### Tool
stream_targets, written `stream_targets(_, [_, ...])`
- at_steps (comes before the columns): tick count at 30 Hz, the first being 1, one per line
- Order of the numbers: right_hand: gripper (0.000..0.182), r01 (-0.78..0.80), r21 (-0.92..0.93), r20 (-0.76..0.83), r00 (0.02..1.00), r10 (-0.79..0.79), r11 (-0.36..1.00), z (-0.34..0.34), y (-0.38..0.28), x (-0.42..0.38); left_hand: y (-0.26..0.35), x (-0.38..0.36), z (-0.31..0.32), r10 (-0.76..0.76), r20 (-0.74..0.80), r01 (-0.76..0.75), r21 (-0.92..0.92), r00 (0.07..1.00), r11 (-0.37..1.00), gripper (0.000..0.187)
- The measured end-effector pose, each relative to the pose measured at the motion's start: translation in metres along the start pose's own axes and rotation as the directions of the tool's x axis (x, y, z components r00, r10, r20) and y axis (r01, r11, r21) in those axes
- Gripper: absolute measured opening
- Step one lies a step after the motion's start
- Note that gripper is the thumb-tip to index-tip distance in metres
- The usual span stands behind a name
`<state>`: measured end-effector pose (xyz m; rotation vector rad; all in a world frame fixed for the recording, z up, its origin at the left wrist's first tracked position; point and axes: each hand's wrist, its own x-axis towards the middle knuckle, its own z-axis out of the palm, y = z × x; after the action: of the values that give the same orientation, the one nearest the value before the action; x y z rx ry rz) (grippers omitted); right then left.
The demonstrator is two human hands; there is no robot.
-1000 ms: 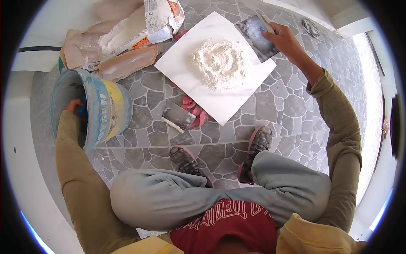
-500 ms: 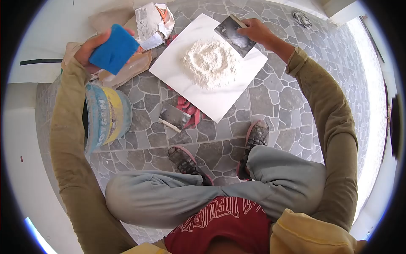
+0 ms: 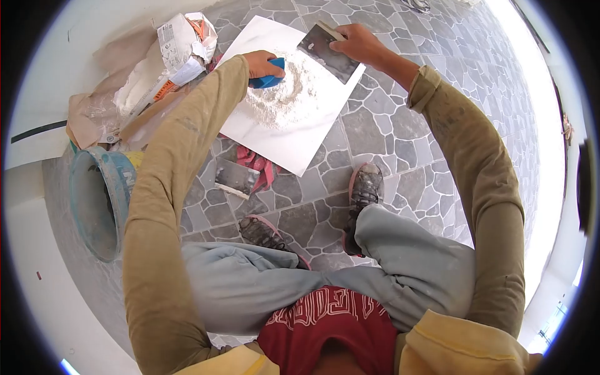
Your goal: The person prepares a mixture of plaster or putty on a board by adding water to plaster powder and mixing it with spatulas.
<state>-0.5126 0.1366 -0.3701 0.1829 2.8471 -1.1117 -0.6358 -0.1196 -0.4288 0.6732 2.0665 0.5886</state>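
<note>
My left hand (image 3: pixel 257 64) is closed on a small blue square-sided container (image 3: pixel 269 76), held tilted over the white powder (image 3: pixel 275 109) heaped on a white marbled tile (image 3: pixel 300 147). The hollow in the powder looks greyish and wet. In my right hand (image 3: pixel 359 45) is a rectangular plastering trowel (image 3: pixel 330 55), gripped by its back, its smeared blade over the tile's far right edge. Another trowel (image 3: pixel 236 177) lies on the floor by the tile's near corner, beside a crumpled pinkish-red cloth-like thing (image 3: pixel 265 172).
At left stands a blue bucket (image 3: pixel 103 206), partly hidden by my left sleeve. Behind it, torn paper bags (image 3: pixel 137 94) lean by the wall, one open at the top (image 3: pixel 187 37). My shoes (image 3: pixel 365 184) rest on the stone-patterned floor (image 3: pixel 369 119) just this side of the tile.
My left hand has swung right with the blue container, from beside the bags to over the powder. The hollow now looks wetter. My right hand still holds the trowel at the tile's far edge.
</note>
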Motion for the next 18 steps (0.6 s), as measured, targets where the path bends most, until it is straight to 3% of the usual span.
stream_targets(4, [0.038,-0.008,-0.027,0.009,1.0,0.009,1.0,0.001,-0.008,-0.003,0.003,-0.006,-0.001,0.066,-0.008,-0.063,0.209,0.998,0.976,0.054])
stream_targets(11, [0.037,0.028,-0.028,0.053,0.998,-0.026,0.999,0.007,-0.02,0.001,0.002,-0.016,-0.008,0.182,-0.111,-0.146,0.271,0.977,0.951,0.033])
stream_targets(16, [0.04,0.102,-0.137,-0.006,0.995,-0.104,0.985,0.007,-0.037,0.004,0.006,-0.022,-0.013,0.14,-0.164,-0.094,0.262,0.976,0.961,0.029])
stream_targets(18, [0.044,0.059,-0.179,0.015,0.998,-0.058,0.982,0.003,-0.048,0.01,0.009,-0.028,-0.014,0.116,-0.177,-0.039,0.389,0.977,0.92,0.028])
